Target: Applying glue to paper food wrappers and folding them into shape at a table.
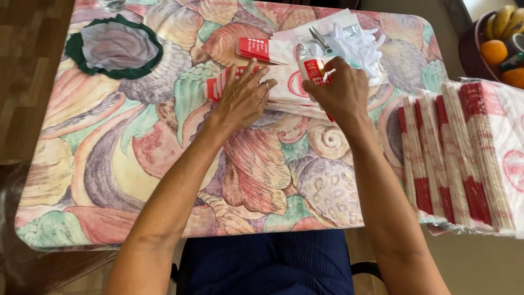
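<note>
A small white glue bottle with a red label (pixel 313 68) stands tipped over a flat stack of white paper bags printed in red (pixel 284 87), near the far middle of the table. The stack lies on a tablecloth patterned with large seashells in pink, green and lilac (pixel 164 153), which covers a table set on a brown wooden floor (pixel 27 65).

The right hand (pixel 341 90) is closed around the bottle from the near side, fingers curled over its body, the wrist bent and the forearm running back toward the lower right. The left hand (pixel 243 98) lies flat and spread on the left end of the stack, fingers apart and pressing down, holding nothing, with a ring on one finger.

Just beyond the stack lie a red and white card (pixel 255 48), a pair of scissors (pixel 319 39) and white gloves in clear wrapping (pixel 357 43). At the far left sits a grey round cloth with a dark green edge (pixel 114 46). Along the right edge rests a thick wrapped bundle of the same red and white bags (pixel 464 153), and past it a dark bowl of bananas and oranges (pixel 499 41).
</note>
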